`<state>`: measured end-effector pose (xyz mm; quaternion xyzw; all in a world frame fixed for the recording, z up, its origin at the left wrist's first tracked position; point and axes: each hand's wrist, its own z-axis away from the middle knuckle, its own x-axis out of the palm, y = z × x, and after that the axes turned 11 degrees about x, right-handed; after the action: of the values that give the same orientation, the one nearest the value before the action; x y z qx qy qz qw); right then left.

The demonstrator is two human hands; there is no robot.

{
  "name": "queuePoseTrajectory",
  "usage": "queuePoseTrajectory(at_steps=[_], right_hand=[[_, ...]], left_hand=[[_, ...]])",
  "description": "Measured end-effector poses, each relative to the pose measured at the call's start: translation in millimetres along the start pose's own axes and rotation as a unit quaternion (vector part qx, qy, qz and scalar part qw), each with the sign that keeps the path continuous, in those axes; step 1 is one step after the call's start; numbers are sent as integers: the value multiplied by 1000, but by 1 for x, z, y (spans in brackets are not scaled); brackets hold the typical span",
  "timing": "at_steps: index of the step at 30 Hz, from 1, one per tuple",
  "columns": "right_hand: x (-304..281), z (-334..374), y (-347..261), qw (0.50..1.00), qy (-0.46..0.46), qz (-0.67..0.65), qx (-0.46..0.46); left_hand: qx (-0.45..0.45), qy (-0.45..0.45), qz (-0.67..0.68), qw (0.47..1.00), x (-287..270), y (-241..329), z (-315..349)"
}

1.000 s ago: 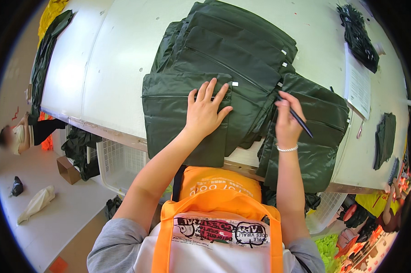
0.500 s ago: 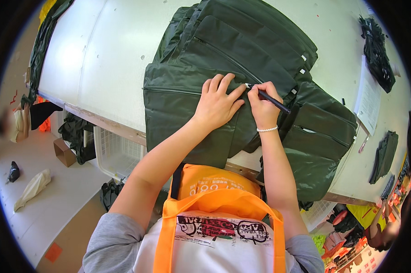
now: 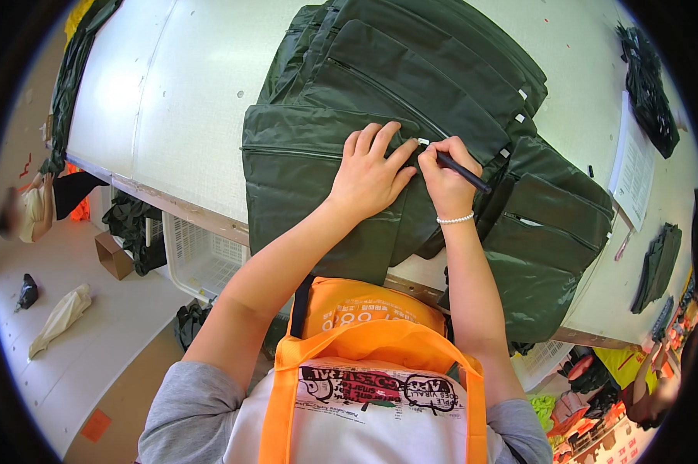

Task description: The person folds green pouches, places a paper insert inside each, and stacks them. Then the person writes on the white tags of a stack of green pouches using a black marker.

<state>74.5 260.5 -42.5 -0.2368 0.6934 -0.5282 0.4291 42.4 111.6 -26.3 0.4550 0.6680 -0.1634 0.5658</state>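
Dark green coated-fabric pieces with zippers (image 3: 302,197) lie fanned and overlapping on the white table in front of me. My left hand (image 3: 370,172) rests flat on the nearest piece with its fingers spread, just below the zipper's right end. Beside it, my right hand (image 3: 449,179) grips a black pen (image 3: 463,172), its tip end toward a small white label (image 3: 423,141) at the fabric's edge. The label sits between my left fingertips and the pen. More white labels (image 3: 519,118) show on the edges of the pieces behind.
A white printed sheet (image 3: 632,162) and a black bundle (image 3: 649,93) lie on the table (image 3: 186,93) at right, with folded dark pieces (image 3: 657,267) nearer. A white plastic crate (image 3: 202,251) stands below the table's front edge. Other people (image 3: 35,205) are at far left and right.
The right hand has shifted very slightly with the pen, and more of the white label now shows by its tip. My left hand stays pressed on the fabric.
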Motion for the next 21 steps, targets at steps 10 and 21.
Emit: queuePoseTrajectory(at_steps=[10,21], right_hand=[[-23,33,-21,996,5,74,-45],[-71,81,-80,998,24,54,-12]], left_hand=[[-31,36,43,998,-1,-2,3],[34,264,225,937,-33,15,-24]])
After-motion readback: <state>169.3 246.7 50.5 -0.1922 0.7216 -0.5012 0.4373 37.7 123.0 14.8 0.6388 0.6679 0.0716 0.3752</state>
